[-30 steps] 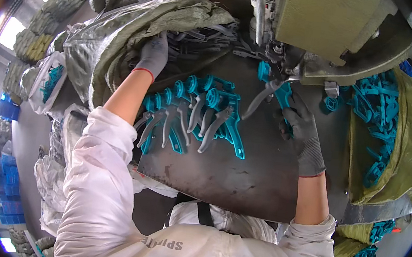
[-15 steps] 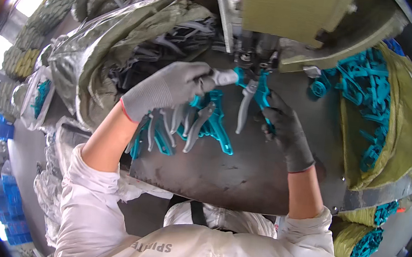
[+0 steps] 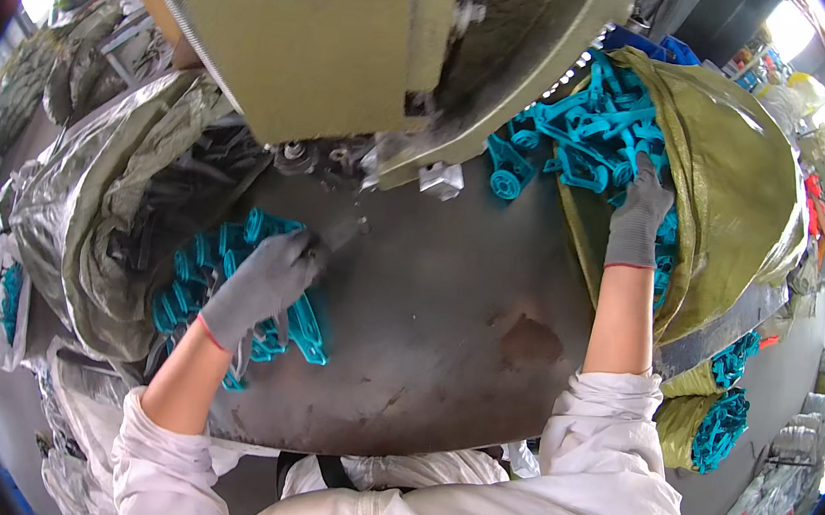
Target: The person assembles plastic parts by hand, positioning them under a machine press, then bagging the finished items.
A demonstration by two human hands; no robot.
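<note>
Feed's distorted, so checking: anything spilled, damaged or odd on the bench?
Nothing alarming. A dark rusty stain marks the metal table, and teal plastic parts lie in a loose heap under the left hand.

Dark steel worktable (image 3: 446, 321), stained, heap of teal-handled pliers (image 3: 258, 292) at nine o'clock, olive sack (image 3: 741, 192) of teal parts at two o'clock, machine base (image 3: 391, 74) at twelve o'clock

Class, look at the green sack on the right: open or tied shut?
Open. The green sack's mouth gapes, teal plastic parts spill out, and the right hand reaches inside.
</note>
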